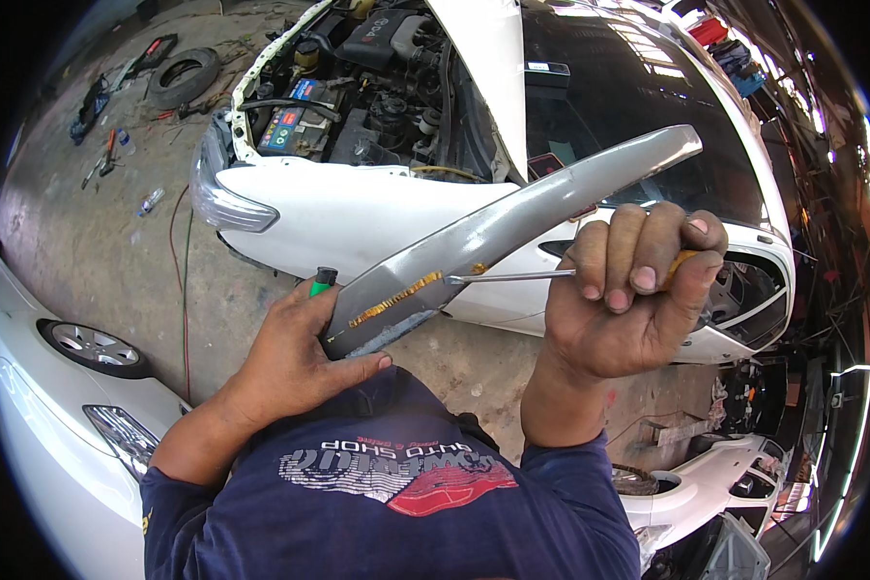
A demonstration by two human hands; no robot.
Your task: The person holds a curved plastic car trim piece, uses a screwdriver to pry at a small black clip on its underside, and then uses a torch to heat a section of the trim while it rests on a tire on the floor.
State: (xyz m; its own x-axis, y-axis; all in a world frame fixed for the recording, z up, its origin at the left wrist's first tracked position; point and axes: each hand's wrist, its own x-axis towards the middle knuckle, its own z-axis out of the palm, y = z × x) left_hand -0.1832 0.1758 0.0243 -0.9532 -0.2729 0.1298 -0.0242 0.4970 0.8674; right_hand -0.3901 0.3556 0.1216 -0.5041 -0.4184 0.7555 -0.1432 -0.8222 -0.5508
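Observation:
My left hand point(290, 348) grips the lower end of a long grey trim piece point(512, 217), together with a small green object with a black top, apparently a lighter point(322, 283). An orange-yellow strip of residue point(394, 299) runs along the lower part of the trim, and a pale, scuffed patch lies along its edge. My right hand point(638, 280) holds a screwdriver point(517, 276) with a thin metal shaft and a yellow handle mostly hidden in my fingers. The screwdriver's tip rests on the trim by the right end of the residue strip.
A white car point(319, 213) with its engine bay point(377, 106) exposed stands ahead. Another car point(48, 416) is at the left, and a white car point(706, 488) at lower right. A tyre point(184, 75), scattered tools point(101, 155), a bottle point(152, 200) and hoses lie on the floor point(135, 261).

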